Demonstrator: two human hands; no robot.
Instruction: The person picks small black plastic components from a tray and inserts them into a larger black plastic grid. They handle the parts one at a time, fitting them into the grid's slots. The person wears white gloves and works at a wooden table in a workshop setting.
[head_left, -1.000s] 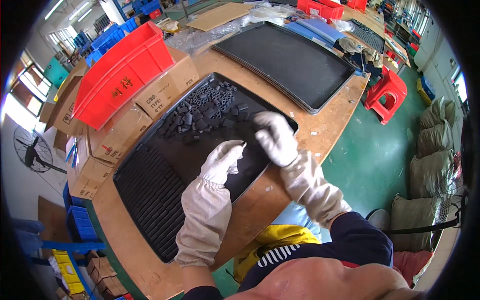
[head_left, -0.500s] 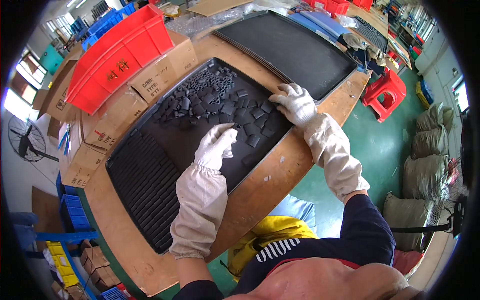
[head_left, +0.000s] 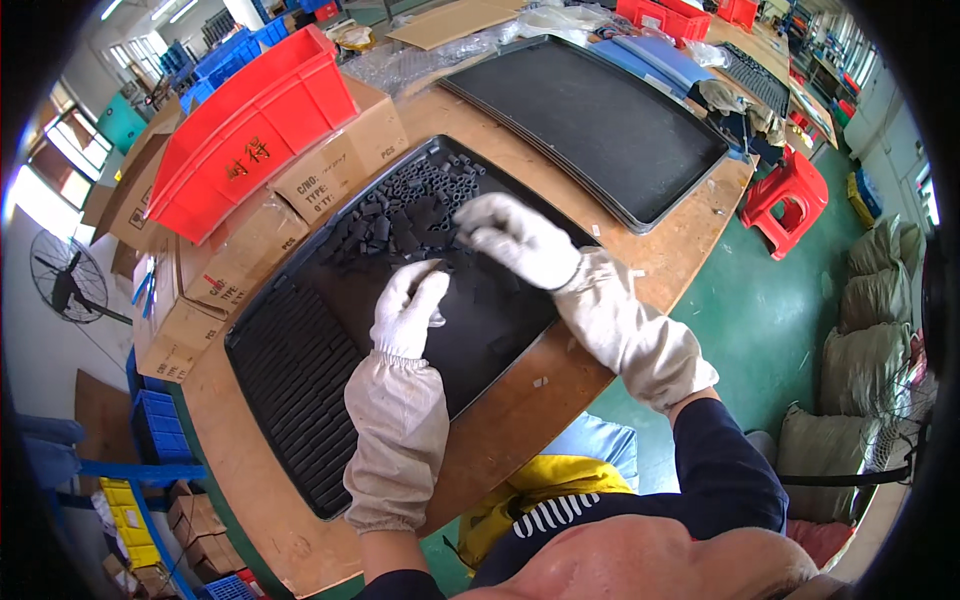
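Hand L (head_left: 404, 316), hand R (head_left: 522, 243) over 1 tray (head_left: 472, 345) w/ pcs (head_left: 398, 226)

Right hand (head_left: 522, 240) hides some black pieces (head_left: 412, 188); whether it grips any, indeterminate. Left hand (head_left: 402, 318): anything pinched there too small to tell. Blue rack (head_left: 140, 470) cut off at dark left rim.

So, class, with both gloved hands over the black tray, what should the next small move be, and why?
Probably the right hand should draw one piece from the loose black pieces: it is close beside them, and they lie jumbled, while neat rows of pieces line the left of the tray.
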